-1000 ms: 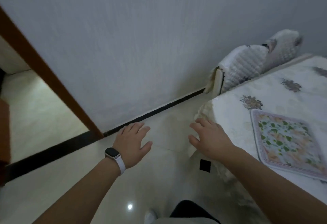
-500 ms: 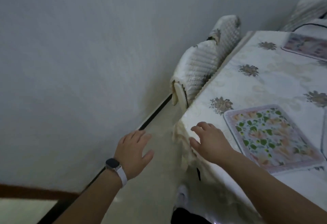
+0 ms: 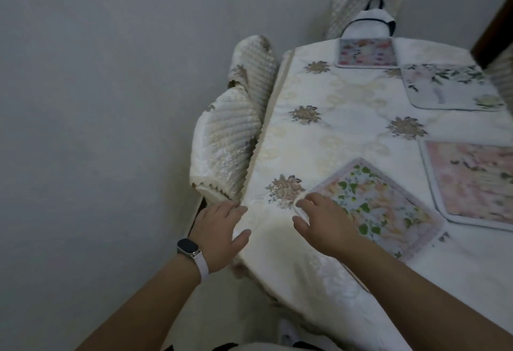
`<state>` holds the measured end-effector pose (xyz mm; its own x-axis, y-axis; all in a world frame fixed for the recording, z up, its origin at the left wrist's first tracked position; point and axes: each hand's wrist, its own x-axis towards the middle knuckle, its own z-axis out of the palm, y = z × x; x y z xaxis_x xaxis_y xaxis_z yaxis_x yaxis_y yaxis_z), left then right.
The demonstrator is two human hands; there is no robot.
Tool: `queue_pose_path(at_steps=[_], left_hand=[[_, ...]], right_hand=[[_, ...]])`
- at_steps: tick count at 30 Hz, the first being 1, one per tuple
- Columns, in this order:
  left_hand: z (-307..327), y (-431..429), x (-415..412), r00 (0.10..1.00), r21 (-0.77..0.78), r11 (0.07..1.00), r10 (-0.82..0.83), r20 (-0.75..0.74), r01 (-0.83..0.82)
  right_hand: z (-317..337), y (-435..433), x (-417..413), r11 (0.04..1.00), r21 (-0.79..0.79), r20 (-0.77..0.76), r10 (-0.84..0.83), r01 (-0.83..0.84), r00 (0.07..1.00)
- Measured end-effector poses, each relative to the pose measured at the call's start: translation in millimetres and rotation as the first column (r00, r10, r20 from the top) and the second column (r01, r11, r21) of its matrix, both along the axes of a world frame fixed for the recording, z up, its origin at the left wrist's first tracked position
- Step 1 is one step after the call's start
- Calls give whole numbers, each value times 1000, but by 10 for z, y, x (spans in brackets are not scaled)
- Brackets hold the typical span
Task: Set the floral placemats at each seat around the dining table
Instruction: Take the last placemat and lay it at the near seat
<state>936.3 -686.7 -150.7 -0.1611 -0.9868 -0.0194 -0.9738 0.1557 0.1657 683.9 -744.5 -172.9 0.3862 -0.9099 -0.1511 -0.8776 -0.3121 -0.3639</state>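
Leafy placemat (image 3: 372,206) corner beneath slack right grip (image 3: 323,224); left grip (image 3: 219,230) slack at table (image 3: 347,117) edge

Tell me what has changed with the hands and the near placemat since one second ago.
The right hand moved right, onto a corner of the leafy placemat; whether it grips is unclear. The left hand also came right, up to the tablecloth edge. The placemat stayed flat in its place.

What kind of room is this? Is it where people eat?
Most likely a dining room in a home. A cloth-covered table has floral placemats laid at several seats, and chairs in quilted covers are pushed up against its edge.
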Motion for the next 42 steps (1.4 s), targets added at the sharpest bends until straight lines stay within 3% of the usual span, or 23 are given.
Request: queue_pose_path(at_steps=[3, 10, 17, 21, 27, 40, 42], left_hand=[[-105, -379, -158, 995, 90, 991, -99, -31, 102], [-402, -1115, -438, 928, 118, 921, -361, -90, 370], [-531, -1790, -647, 812, 228, 779, -548, -202, 583], [-657, -2121, -736, 782, 327, 717, -501, -372, 615], [-849, -2360, -936, 764, 436, 629, -505, -400, 644], [-1010, -2544, -1456, 876, 579, 658, -350, -332, 482], [-1078, -2540, -1534, 892, 584, 676, -313, -325, 450]], right_hand=[[-95, -25, -248, 990, 18, -24, -138, 139, 990], [-258, 89, -517, 924, 100, -91, -360, 368, 929], [-265, 227, -389, 754, 157, -165, -617, 638, 770], [-282, 328, -336, 604, 196, -144, -761, 772, 632], [-373, 550, -319, 377, 250, -65, -913, 892, 404], [-635, 529, -795, 50, 461, -23, -997, 886, 68], [-689, 502, -906, 35, 481, -4, -999, 876, 42]])
